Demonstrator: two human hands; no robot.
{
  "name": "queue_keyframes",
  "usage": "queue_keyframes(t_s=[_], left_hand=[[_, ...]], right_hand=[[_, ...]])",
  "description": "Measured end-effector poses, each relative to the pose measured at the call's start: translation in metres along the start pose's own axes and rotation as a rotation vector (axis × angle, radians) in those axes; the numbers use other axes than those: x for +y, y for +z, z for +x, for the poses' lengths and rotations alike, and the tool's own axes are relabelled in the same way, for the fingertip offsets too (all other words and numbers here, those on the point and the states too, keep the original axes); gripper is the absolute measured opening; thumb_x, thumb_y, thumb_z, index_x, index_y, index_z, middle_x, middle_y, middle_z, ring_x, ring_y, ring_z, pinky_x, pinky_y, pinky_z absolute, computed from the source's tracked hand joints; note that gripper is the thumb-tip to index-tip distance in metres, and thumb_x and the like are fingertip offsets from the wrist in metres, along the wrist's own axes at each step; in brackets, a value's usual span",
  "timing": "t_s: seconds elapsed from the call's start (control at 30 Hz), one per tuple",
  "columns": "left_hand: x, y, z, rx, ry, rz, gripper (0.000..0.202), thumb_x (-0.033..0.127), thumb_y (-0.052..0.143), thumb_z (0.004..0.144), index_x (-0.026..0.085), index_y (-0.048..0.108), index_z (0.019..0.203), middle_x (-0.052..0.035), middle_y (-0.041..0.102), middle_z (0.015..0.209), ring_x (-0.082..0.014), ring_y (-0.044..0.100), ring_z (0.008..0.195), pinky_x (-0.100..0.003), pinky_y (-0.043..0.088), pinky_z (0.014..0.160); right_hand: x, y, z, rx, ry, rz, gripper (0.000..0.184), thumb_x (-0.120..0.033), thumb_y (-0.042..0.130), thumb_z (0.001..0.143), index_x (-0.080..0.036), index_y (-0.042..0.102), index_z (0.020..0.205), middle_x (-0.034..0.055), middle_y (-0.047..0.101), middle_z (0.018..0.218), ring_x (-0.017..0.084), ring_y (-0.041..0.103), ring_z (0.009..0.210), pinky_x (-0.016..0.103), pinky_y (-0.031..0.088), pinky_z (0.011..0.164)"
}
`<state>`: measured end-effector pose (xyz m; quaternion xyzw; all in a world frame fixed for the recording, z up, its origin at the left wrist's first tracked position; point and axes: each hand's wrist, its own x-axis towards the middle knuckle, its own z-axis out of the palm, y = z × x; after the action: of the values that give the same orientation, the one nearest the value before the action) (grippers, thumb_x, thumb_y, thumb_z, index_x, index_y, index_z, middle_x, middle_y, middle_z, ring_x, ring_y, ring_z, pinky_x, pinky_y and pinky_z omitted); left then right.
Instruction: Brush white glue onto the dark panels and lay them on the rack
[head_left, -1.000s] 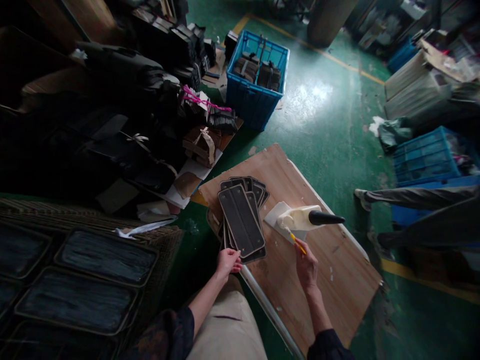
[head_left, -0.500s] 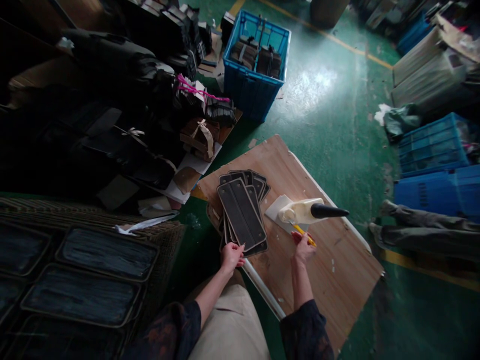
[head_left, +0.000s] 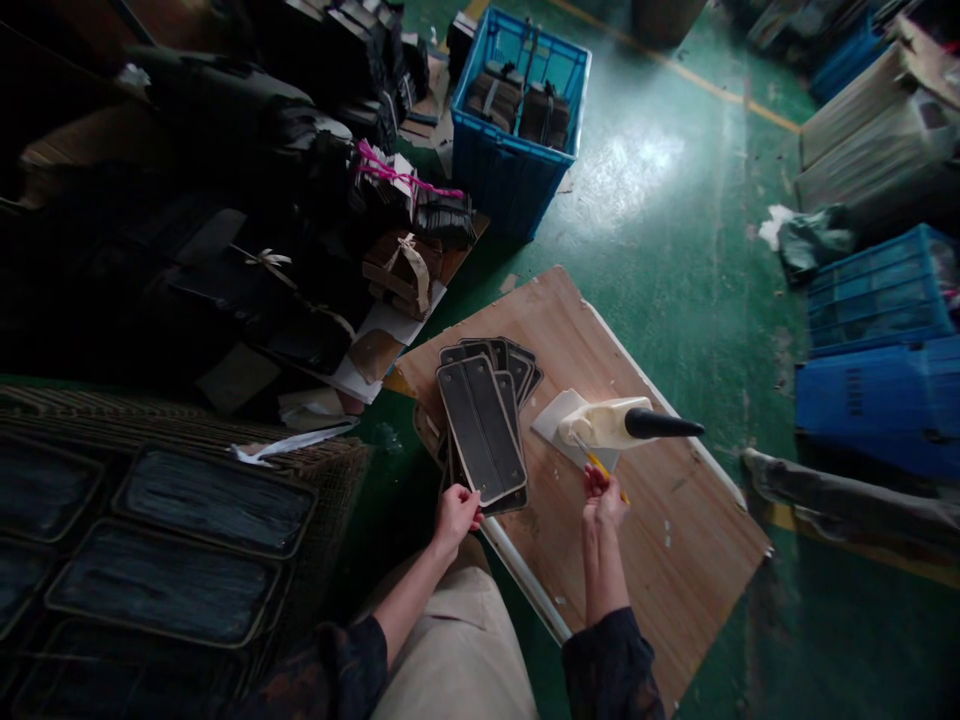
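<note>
At its lower left corner, a dark rectangular panel with a pale edge and a centre seam is pinched by my left hand. This panel lies on top of several similar panels fanned out on the wooden board. Closed around a thin yellow-handled brush is my right hand. The brush's far end reaches into the opening of a cream plastic container with a black pointed end; its tip is hidden. Under the container lies a pale sheet.
The wooden board has a white edge strip. Dark coated panels lie on a stack at left. A blue crate holds tied bundles. More blue crates stand at right, near a person's leg. Tied dark stacks fill the left.
The top panel has turned slightly, its lower end shifting left with my left hand. My right hand has moved slightly down, the brush still at the container's opening. The person's legs at right have shifted.
</note>
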<state>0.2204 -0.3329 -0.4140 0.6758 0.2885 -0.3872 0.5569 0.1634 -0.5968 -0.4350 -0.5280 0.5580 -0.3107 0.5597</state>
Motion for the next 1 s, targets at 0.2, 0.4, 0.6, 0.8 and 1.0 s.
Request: queue_keyframes(t_s=[0.2,0.4,0.6,0.8,1.0], left_hand=[[0.003,-0.015,-0.003,-0.022,0.001,-0.167,0.035,0.037,0.068,0.080,0.019,0.039,0.071,0.0038,0.056,0.054,-0.0167,0.069,0.054,-0.018,0.050,0.043],[0.011,-0.025,-0.002,-0.042,-0.027,-0.210,0.038,0.037,0.073,0.075,0.020,0.040,0.079,0.0047,0.057,0.057,-0.0159,0.069,0.053,-0.019,0.051,0.046],[0.008,-0.030,0.004,-0.053,-0.006,-0.199,0.035,0.037,0.074,0.073,0.017,0.047,0.084,0.0019,0.061,0.060,-0.0138,0.066,0.051,-0.019,0.050,0.045],[0.008,-0.036,0.006,-0.055,0.028,-0.189,0.029,0.035,0.071,0.075,0.016,0.051,0.084,0.0028,0.059,0.055,-0.0112,0.062,0.045,-0.018,0.050,0.044],[0.006,-0.043,0.014,-0.061,-0.003,-0.210,0.024,0.030,0.070,0.076,0.015,0.053,0.084,0.0016,0.061,0.056,-0.0110,0.062,0.045,-0.018,0.050,0.043]], right_hand=[[-0.020,-0.016,-0.020,-0.035,-0.152,-0.127,0.039,-0.056,0.055,0.079,-0.019,0.054,0.089,0.0020,0.068,0.065,0.020,0.069,0.059,0.036,0.058,0.061],[-0.039,-0.005,-0.025,-0.279,-0.391,-0.432,0.039,-0.049,0.063,0.080,-0.019,0.065,0.105,0.0076,0.071,0.097,0.022,0.067,0.090,0.039,0.051,0.089],[-0.038,-0.011,-0.031,-0.415,-0.523,-0.640,0.036,-0.049,0.057,0.084,-0.019,0.070,0.099,0.0111,0.071,0.102,0.026,0.065,0.094,0.039,0.047,0.087],[-0.064,0.004,-0.066,-0.485,-0.626,-0.652,0.034,-0.043,0.053,0.091,-0.020,0.065,0.113,0.0084,0.071,0.101,0.023,0.068,0.089,0.035,0.051,0.081],[-0.091,0.104,-0.086,-0.854,-0.790,-0.582,0.026,-0.035,0.052,0.094,-0.022,0.065,0.113,0.0055,0.071,0.104,0.019,0.068,0.089,0.031,0.052,0.081]])
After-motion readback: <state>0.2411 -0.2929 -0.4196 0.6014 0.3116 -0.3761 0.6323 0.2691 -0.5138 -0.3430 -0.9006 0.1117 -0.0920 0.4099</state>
